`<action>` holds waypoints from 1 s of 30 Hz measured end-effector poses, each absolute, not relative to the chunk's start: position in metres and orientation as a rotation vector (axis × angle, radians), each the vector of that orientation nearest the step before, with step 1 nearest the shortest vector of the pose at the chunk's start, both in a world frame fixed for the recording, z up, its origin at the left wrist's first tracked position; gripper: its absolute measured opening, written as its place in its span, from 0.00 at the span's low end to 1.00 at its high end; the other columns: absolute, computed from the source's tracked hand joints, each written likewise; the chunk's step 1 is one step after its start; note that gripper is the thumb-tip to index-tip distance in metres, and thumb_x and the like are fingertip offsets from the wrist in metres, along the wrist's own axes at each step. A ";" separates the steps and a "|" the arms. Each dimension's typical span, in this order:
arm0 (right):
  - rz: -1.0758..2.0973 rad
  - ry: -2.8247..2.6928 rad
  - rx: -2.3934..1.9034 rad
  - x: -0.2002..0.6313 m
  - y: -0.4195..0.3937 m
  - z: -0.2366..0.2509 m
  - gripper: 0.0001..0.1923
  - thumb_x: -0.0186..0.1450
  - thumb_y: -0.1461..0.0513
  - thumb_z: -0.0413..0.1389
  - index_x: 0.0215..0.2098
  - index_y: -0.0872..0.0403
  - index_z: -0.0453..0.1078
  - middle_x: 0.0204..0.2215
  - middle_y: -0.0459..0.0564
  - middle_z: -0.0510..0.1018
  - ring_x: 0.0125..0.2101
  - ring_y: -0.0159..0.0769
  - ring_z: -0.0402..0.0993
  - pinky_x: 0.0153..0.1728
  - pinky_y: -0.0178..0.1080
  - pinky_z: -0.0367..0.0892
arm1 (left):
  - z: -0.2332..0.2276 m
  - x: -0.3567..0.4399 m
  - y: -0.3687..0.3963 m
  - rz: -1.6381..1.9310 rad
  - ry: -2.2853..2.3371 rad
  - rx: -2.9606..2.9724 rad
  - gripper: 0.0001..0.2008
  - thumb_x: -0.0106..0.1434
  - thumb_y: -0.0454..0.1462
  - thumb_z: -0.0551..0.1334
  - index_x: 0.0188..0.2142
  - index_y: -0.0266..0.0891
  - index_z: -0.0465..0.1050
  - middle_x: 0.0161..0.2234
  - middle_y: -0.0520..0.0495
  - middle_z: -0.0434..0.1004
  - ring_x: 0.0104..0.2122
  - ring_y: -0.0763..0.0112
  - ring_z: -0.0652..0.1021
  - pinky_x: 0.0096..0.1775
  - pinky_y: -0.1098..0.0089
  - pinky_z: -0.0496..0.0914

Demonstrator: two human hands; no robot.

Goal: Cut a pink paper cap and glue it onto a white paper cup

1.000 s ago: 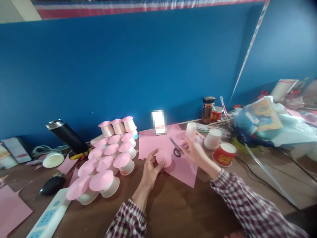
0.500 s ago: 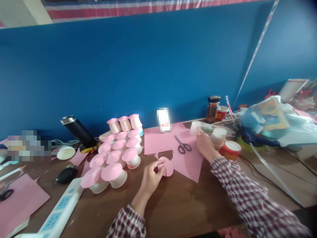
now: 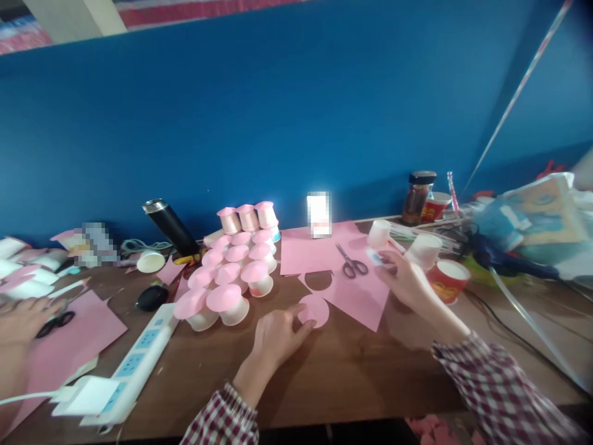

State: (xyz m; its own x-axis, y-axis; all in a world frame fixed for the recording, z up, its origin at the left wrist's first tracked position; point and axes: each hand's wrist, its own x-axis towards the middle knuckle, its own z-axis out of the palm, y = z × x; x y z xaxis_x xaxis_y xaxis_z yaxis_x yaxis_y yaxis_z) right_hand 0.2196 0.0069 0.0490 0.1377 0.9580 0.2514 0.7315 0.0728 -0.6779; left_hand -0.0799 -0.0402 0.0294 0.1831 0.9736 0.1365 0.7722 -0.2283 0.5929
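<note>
My left hand (image 3: 280, 334) pinches the left edge of a pink paper disc (image 3: 315, 310) low over the brown table. In my right hand (image 3: 403, 278) is a small white-and-blue tube (image 3: 373, 256), its exact kind too blurred to make out. Dark-handled scissors (image 3: 353, 264) lie on pink paper sheets (image 3: 311, 250) between and beyond my hands; one sheet has a round hole cut in it. An upturned white paper cup (image 3: 379, 233) stands just behind my right fingers. To the left of my left hand, several paper cups topped with pink discs (image 3: 225, 296) stand in rows.
A white power strip (image 3: 135, 364) and black mouse (image 3: 152, 297) lie left. Another person's hand (image 3: 25, 318) rests near scissors (image 3: 56, 322) at far left. Red cups (image 3: 448, 281), a jar (image 3: 419, 196) and a blue glue gun (image 3: 504, 258) crowd the right. A blue partition (image 3: 296, 111) stands behind.
My right hand has drawn back from the upturned cup and now shows the white-and-blue tube. My left hand still holds the disc. The view has shifted left, bringing another person's hand into sight.
</note>
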 end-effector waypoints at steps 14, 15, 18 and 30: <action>1.920 -0.914 -0.636 0.131 0.020 0.027 0.12 0.58 0.63 0.60 0.41 0.55 0.73 0.32 0.48 0.77 0.31 0.29 0.74 0.36 0.33 0.71 | 0.030 -0.025 0.042 1.314 0.679 0.779 0.19 0.60 0.45 0.60 0.47 0.36 0.71 0.44 0.40 0.75 0.40 0.66 0.75 0.41 0.66 0.69; 1.935 -0.895 -0.643 0.131 0.018 0.024 0.11 0.58 0.63 0.61 0.41 0.55 0.73 0.32 0.48 0.77 0.31 0.29 0.74 0.35 0.33 0.71 | 0.029 -0.025 0.040 1.297 0.655 0.765 0.20 0.60 0.45 0.60 0.48 0.36 0.70 0.43 0.40 0.76 0.39 0.66 0.76 0.39 0.66 0.70; 1.947 -0.876 -0.628 0.130 0.013 0.022 0.10 0.58 0.62 0.61 0.39 0.55 0.73 0.33 0.48 0.77 0.30 0.29 0.74 0.34 0.33 0.70 | 0.027 -0.026 0.032 1.220 0.611 0.743 0.21 0.61 0.45 0.59 0.50 0.37 0.69 0.43 0.40 0.76 0.34 0.66 0.76 0.36 0.65 0.70; 2.030 -0.937 -0.580 0.123 0.010 0.017 0.11 0.63 0.56 0.57 0.32 0.57 0.69 0.26 0.46 0.71 0.20 0.21 0.61 0.19 0.26 0.55 | 0.023 -0.026 0.025 1.073 0.487 0.792 0.18 0.61 0.42 0.60 0.49 0.37 0.71 0.45 0.38 0.76 0.31 0.71 0.76 0.38 0.67 0.69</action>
